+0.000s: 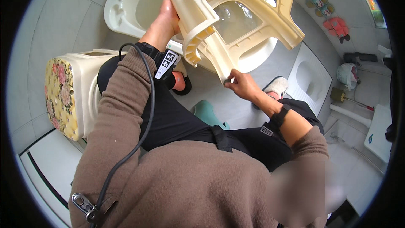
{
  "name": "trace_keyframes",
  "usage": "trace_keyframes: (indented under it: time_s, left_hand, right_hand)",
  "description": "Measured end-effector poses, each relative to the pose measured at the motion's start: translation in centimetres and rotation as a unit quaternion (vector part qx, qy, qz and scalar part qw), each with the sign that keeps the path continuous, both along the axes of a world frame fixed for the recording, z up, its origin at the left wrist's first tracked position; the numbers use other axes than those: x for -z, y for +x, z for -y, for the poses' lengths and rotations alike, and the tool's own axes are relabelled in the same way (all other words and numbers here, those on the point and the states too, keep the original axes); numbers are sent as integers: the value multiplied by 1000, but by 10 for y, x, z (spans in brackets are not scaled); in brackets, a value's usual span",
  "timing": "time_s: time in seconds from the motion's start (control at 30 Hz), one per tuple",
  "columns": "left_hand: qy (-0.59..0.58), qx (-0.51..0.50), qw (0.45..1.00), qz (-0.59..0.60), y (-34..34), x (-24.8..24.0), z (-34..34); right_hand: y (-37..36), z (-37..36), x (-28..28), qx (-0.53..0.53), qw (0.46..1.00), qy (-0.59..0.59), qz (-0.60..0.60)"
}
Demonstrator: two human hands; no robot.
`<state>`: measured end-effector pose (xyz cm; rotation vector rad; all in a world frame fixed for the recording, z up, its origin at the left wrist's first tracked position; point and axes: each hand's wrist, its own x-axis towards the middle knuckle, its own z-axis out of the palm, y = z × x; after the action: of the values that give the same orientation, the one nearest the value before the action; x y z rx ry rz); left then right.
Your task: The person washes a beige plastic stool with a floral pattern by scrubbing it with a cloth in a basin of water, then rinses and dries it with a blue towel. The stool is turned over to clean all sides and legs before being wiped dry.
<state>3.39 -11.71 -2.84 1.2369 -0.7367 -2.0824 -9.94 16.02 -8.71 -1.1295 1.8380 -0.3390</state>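
A cream plastic stool [253, 25] hangs tilted over a round white basin [260, 55] of cloudy water. Its legs and ribbed inner edges show. My left hand [163, 22] grips the stool's left side, with most of the fingers hidden behind the plastic. My right hand [244, 84] is closed at the lower end of the nearest leg. Its fingertips pinch something small and dark against that leg, too little of it showing to name.
Behind the basin on the left stands a white baby bathtub [122, 10] with water. A cream stool with a flowered seat [61, 97] is beside my left leg. A teal plastic thing [206, 112] lies between my feet. At right are a squat toilet [310, 80] and a toilet brush [337, 95].
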Motion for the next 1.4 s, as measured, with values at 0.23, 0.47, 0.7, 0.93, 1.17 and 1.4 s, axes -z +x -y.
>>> trace_keyframes:
  time_s: [0.23,0.47,0.7,0.93,1.17,1.4]
  left_hand:
    - [6,14,1000,0,4,-10,-5]
    - [35,12,999,5,4,-11,-6]
    - [110,-17,991,-74,4,-21,-4]
    - [141,-31,988,-57,3,-22,1]
    - [154,-37,985,-64,0,-22,-2]
    - [131,-2,989,-63,8,-16,-1]
  right_hand:
    - [-29,6,-12,33,998,29,50]
    - [-17,33,41,52,994,-98,-22]
    - [-35,157,93,94,971,-203,-79]
    - [-26,131,100,-35,984,-133,-114]
    - [-51,27,31,-145,989,40,-5]
    - [-27,85,77,-56,990,-91,-90]
